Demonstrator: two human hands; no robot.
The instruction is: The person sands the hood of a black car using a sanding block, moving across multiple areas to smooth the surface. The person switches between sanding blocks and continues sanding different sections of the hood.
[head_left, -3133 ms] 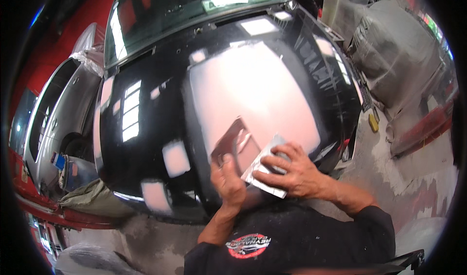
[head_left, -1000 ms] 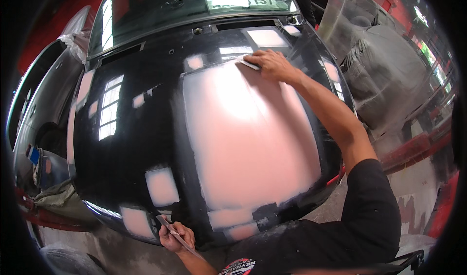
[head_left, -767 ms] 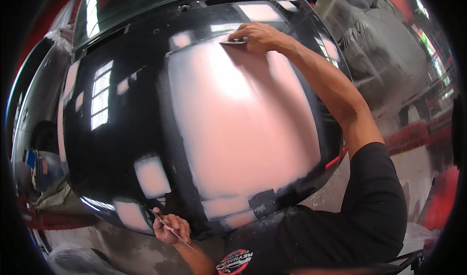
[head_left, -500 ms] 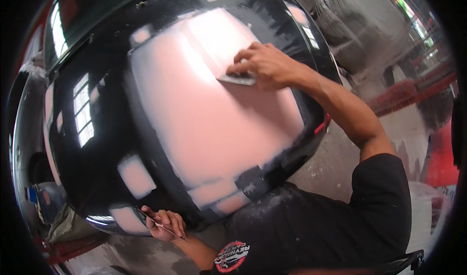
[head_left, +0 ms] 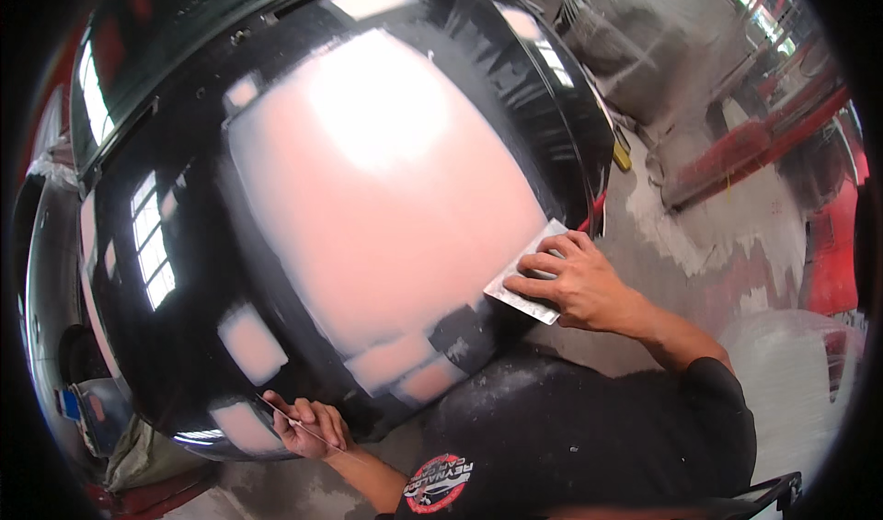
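The car hood [head_left: 207,212] lies before me, windshield [head_left: 138,51] behind it, spreader [head_left: 529,306] under my right fingers [head_left: 535,288] at its near right.

Right hand [head_left: 575,281] splayed, palm down; left hand [head_left: 311,427] lower, half-curled, apparently palm up

The right hand [head_left: 584,281] holds a flat silvery plate [head_left: 532,304] at the lower right corner of a pale pink patch [head_left: 395,226] on a black car hood [head_left: 184,354]; the left hand [head_left: 311,425] grips a thin sheet [head_left: 287,414], seemingly edge-on; a grey car [head_left: 53,235] stands at left.
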